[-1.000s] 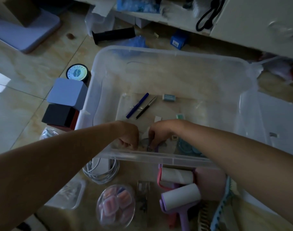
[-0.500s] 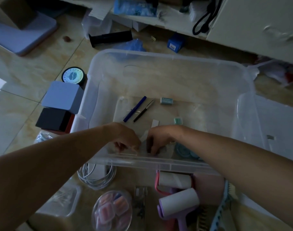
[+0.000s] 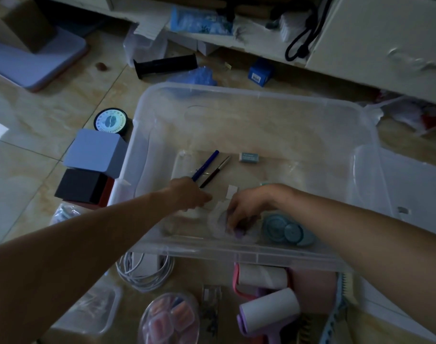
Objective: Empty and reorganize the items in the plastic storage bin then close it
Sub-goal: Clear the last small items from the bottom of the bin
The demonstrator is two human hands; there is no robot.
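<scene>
Reaching into the clear plastic storage bin (image 3: 251, 95) on the floor, both hands work among the last few items on its bottom. The left hand (image 3: 189, 194) lies just at the near ends of the blue pen (image 3: 207, 165) and the dark pen (image 3: 215, 171); whether its fingers are apart or pinching something cannot be told, since they point away and blur. Both pens lie side by side with their long axes running from near-left to far-right, so they stretch away from the left hand, which is clearly the nearer one. The right hand (image 3: 246, 209) is to the right, its fingers curled down onto a small pale packet (image 3: 218, 219) with something purple under them, beside the teal tape dispenser (image 3: 283, 230). A small eraser (image 3: 248, 157) sits farther back, well apart from both hands. Judging by this, the pens are the left hand's natural next pick, taken at their near ends and lifted along their length.
</scene>
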